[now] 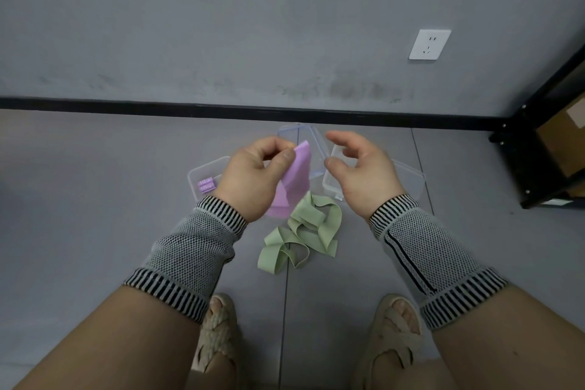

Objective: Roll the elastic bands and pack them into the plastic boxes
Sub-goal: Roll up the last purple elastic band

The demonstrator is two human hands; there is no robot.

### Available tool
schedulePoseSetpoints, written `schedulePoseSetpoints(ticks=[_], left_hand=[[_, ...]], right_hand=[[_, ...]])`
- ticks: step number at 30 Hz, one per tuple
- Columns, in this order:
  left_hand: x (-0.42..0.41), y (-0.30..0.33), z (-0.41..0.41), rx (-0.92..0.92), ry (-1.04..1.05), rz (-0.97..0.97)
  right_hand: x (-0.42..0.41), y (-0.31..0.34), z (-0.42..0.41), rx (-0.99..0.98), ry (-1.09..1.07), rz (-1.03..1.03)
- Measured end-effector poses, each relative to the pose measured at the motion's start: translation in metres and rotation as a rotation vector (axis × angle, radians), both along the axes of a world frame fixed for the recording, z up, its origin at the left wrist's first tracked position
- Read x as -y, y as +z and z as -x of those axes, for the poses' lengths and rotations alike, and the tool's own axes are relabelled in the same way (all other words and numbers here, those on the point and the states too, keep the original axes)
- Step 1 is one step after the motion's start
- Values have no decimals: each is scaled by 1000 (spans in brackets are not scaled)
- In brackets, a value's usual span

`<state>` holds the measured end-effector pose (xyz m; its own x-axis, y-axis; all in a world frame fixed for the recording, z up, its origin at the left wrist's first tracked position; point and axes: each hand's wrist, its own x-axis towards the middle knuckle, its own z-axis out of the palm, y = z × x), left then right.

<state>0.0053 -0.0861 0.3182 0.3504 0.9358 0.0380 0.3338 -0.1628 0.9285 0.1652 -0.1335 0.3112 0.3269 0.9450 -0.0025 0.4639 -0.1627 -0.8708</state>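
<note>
A purple band [296, 182] is pinched at its top edge by the left hand [253, 177], hanging above the floor [95, 199]. The right hand [357, 168] is held beside it — fingers loosely curled, grasping nothing. Green bands [304, 231] lie tangled below, near clear plastic boxes [202, 174] — one holds purple rolls [206, 185].

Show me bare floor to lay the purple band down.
Bare floor lies left of the left box, and right of the green bands beyond the right box. Between the boxes and green bands it is crowded.
</note>
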Motion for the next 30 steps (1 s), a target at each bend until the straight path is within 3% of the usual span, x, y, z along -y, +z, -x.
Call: schedulePoseSetpoints(ticks=[6,15,21,25,30], left_hand=[[0,-4,-2,-127,-89,-140],[3,-3,-4,-119,-81,-160],[0,-6,-8,-120,159,-117],[9,-5,-13,-70,-17,-4],[20,-8,-22,-285,-54,-69]], right_hand=[[1,-1,1,-320,133,34],[0,0,3,-146,137,-29],[-3,3,3,-266,-1,-31],[-5,2,1,-183,-86,-23],[-6,-3,3,-75,-79,33]])
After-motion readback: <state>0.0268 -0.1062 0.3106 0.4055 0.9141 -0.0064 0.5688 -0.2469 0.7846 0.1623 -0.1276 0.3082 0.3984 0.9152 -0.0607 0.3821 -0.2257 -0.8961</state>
